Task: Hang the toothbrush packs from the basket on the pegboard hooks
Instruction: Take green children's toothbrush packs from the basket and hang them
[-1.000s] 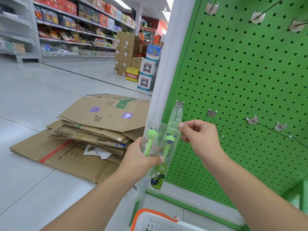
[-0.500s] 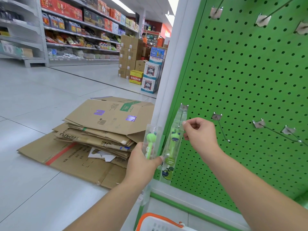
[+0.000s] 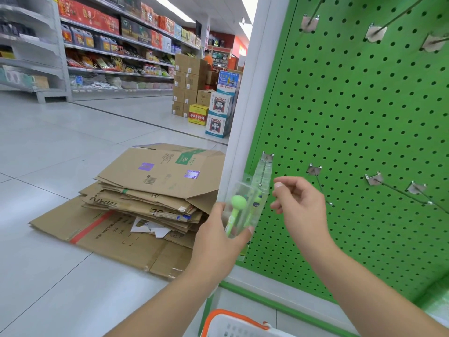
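A shopworker's left hand (image 3: pixel 218 235) grips a clear toothbrush pack (image 3: pixel 237 210) low on its body, thumb across the front, beside the left edge of a green pegboard (image 3: pixel 352 122). A second pack (image 3: pixel 263 173) hangs close behind it, its top tab up at the leftmost hook (image 3: pixel 266 158) of the lower row; whether it is fully seated on the wire is hard to tell through the clear plastic. The right hand (image 3: pixel 298 205) hovers just beside that hanging pack, fingers loosely curled and holding nothing, thumb and forefinger a little apart.

The step in hand looks to be readying the held pack for a hook. To do it well, the free hand would likely pinch the pack's top tab, square the hole to the wire's tip and slide it straight back to the board, while the left hand steadies the bottom so the pack does not twist. The thin plastic may flex, so a light pinch near the hole should serve best. Bare hooks (image 3: pixel 374 181) stand to the right along the same row, and more above.

A white basket (image 3: pixel 238 324) with an orange rim sits at the bottom edge, its contents out of view. Flattened cardboard (image 3: pixel 150 190) lies on the floor to the left.
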